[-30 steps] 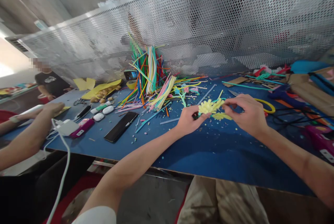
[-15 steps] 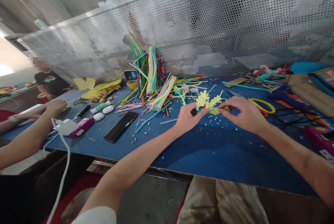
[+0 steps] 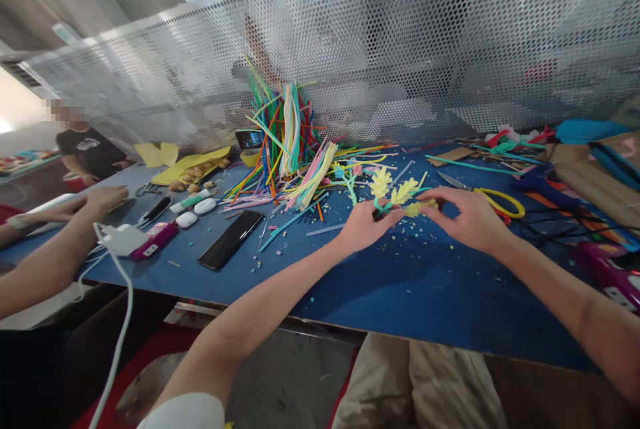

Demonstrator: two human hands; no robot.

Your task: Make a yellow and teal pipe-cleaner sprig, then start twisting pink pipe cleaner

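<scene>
Over the blue table (image 3: 380, 309), a yellow pipe-cleaner flower (image 3: 404, 192) with several fluffy, leaf-like lobes and a green stem is held between both hands. My left hand (image 3: 367, 224) is closed around its green stem, thumb and fingers pinched together. At the flower's right side, my right hand (image 3: 463, 217) pinches the tip of the lowest yellow lobe between thumb and forefinger. Just behind my left hand stands a small figure of twisted green, blue and pink pipe cleaners (image 3: 352, 182). Yellow-handled scissors (image 3: 503, 202) lie behind my right hand.
A bundle of colourful pipe cleaners (image 3: 290, 136) stands by the perforated metal screen (image 3: 425, 49). A black phone (image 3: 231, 240), white earbud cases (image 3: 205, 206) and a purple power strip (image 3: 157, 240) lie leftward. A co-worker's arms (image 3: 65, 249) rest at far left. Black cables (image 3: 555, 222) lie right.
The yellow lobes sit slightly lower and further apart, and the lowest one now shows more clearly at my right fingertips. Both hands keep their hold. The view has shifted slightly.
</scene>
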